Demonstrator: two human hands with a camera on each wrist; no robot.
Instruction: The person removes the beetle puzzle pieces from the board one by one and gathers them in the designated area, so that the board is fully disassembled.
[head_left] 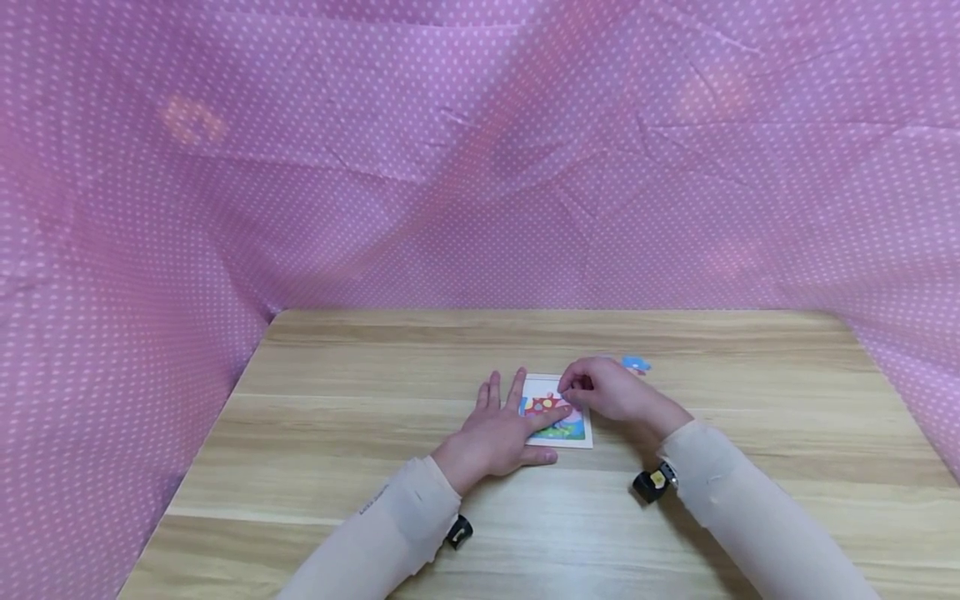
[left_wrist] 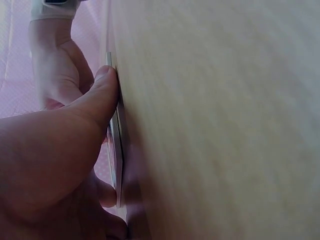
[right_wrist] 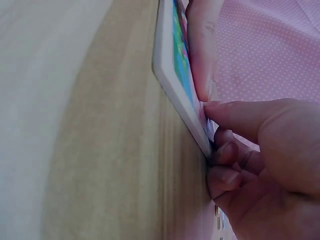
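A small picture puzzle board [head_left: 588, 442] with a pale frame and a red, green and blue cartoon picture lies flat on the table. My left hand [head_left: 495, 435] is spread over its left side, fingers straight. Its index finger presses on the picture, and the thumb [left_wrist: 102, 90] lies along the near edge. My right hand [head_left: 611, 390] bends over the board's right side, fingers curled, thumb tip meeting them. In the right wrist view, the thumb [right_wrist: 240, 114] is right beside the left index fingertip, and a pale puzzle piece [right_wrist: 209, 129] shows between thumb and curled fingers, mostly hidden.
A loose blue puzzle piece [head_left: 636, 363] lies behind the right hand, with a small brownish bit beside it. The wood-grain table [head_left: 360, 358] reaches back to a pink dotted cloth [head_left: 487, 208] hanging around it. Both wrists wear black cameras.
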